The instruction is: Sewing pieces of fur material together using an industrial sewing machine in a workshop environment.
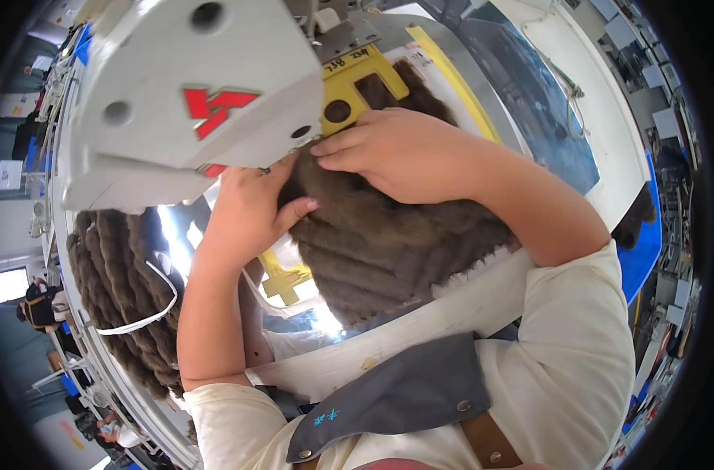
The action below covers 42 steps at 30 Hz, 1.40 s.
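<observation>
My left hand [255, 204] rests at the left edge of the brown fur piece [388, 274], its thumb stretched out apart from the bent fingers, which are partly hidden beside the white machine head [153, 102]. My right hand [380, 153] lies on the fur's upper part, fingers extended toward the machine's lower edge and pressing on the pile. Beyond my fingertips is a yellow template [357, 78] with cut-outs, partly over more fur. Another yellow piece [281, 278] shows under the fur's left side. The exact point where the fur meets the machine is hard to see.
Ridged brown fur [118, 290] with a white cord is piled at left. A pale board [373, 345] runs before my body. At right are a translucent blue panel [561, 117] and a blue bin [635, 258]. Other people [43, 305] are at the far left.
</observation>
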### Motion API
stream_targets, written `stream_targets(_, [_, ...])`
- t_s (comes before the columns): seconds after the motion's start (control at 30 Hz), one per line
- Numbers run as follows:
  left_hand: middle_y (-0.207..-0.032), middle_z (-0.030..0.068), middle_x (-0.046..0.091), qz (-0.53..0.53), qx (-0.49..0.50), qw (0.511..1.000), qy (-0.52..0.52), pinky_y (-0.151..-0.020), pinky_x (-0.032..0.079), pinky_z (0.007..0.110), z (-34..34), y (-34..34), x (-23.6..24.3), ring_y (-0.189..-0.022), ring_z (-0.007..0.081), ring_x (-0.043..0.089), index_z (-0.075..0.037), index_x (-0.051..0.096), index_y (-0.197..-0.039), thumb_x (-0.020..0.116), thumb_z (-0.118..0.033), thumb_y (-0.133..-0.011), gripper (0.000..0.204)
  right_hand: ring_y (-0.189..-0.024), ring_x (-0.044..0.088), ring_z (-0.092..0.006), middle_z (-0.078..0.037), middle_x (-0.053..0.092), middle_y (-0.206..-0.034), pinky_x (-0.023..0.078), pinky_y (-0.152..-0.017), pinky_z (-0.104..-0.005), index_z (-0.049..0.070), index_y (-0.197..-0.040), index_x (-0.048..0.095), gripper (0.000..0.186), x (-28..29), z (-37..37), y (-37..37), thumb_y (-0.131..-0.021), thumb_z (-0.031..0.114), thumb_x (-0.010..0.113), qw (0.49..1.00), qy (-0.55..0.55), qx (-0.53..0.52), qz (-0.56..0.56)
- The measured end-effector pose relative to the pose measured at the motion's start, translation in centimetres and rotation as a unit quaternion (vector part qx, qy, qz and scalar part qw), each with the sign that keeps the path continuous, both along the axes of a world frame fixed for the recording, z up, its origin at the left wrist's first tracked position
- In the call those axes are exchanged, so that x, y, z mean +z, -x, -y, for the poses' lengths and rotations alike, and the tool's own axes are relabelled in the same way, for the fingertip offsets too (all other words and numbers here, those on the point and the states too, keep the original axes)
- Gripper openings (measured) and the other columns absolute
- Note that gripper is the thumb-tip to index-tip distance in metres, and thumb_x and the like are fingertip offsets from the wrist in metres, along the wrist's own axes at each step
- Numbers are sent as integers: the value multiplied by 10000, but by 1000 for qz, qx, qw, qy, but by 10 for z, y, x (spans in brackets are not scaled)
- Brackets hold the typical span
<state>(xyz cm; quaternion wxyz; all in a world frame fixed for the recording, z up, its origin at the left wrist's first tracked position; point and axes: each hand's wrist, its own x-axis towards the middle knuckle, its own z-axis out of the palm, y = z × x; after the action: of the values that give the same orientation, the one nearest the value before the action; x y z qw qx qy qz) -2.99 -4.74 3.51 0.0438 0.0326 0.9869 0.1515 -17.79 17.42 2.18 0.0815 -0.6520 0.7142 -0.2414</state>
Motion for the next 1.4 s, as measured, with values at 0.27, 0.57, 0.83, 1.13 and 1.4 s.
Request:
stream_targets(0.27, [-1284, 247, 656, -55, -12, 998, 20, -1085, 426, 497, 7, 2, -16, -1245, 488, 538, -49, 568, -1420, 779, -184, -798, 670, -1110, 665, -318, -49, 686, -1350, 543, -970, -421, 51, -1228, 725, 382, -11, 1, 0, -881, 40, 565, 999, 36, -3, -34])
stream_targets(0.57, [-1298, 248, 645, -14, 34, 999, -24, -1094, 409, 502, 0, 3, -11, -1228, 479, 547, -41, 600, -1396, 785, -161, -788, 647, -1111, 671, -305, -53, 704, -1301, 563, -943, -418, 49, -1228, 723, 359, -5, -2, -2, -916, 62, 546, 1000, -3, 2, -28])
stream_targets(0.83, [-1378, 212, 622, -43, -1, 999, 6, -1091, 422, 484, -10, -2, -4, -1252, 452, 556, -27, 580, -1407, 750, -105, -761, 673, -1061, 679, -312, -64, 683, -1342, 560, -924, -423, 34, -1230, 706, 381, 6, -7, -9, -871, 72, 583, 998, -61, 14, -17])
stream_targets(1.13, [-1459, 180, 574, -34, -8, 999, -8, -1050, 460, 471, -23, -11, -2, -1190, 420, 597, -25, 574, -1399, 728, -104, -736, 686, -1077, 695, -306, -75, 702, -1291, 578, -896, -406, 35, -1230, 703, 361, 16, -12, -16, -903, 93, 563, 990, -134, 44, -14])
stream_targets(1.4, [-1471, 175, 561, -44, 0, 999, -21, -1045, 454, 482, -34, -2, 3, -1196, 412, 589, -40, 547, -1416, 708, -122, -713, 726, -1070, 700, -307, -90, 702, -1263, 578, -881, -412, 54, -1269, 690, 368, 31, -9, -9, -953, 114, 510, 983, -179, 36, -13])
